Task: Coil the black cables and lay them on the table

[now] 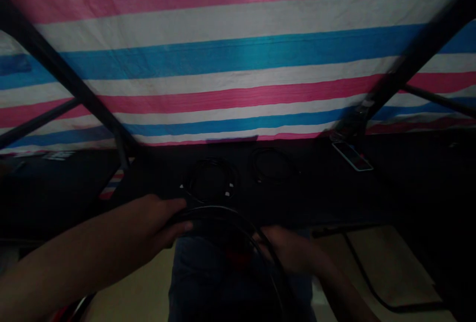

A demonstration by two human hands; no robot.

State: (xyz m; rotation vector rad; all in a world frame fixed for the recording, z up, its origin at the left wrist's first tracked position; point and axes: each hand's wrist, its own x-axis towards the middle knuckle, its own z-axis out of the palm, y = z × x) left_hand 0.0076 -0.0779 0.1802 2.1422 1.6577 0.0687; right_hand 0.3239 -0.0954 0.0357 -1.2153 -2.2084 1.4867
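A looped black cable (238, 220) arcs between my two hands, in front of the dark table edge and above my lap. My left hand (156, 220) grips it at the left, thumb and fingers closed round the strands. At the right, my right hand (284, 247) is closed at the cable's other side, its fingers partly hidden behind the strands. On the table just beyond lies a coiled black cable (191, 178) with small white tags or ends. A second, thinner black coil (253, 166) lies to its right. The picture is dark, so the cable ends are hard to make out.
A phone (352, 156) lies at the right on the black table (316, 198), beside a blurry clear object (347, 124). Dark metal posts (59, 67) slant up at both sides. A striped pink, white and blue sheet (238, 54) hangs behind. Small pale items (59, 155) lie far left.
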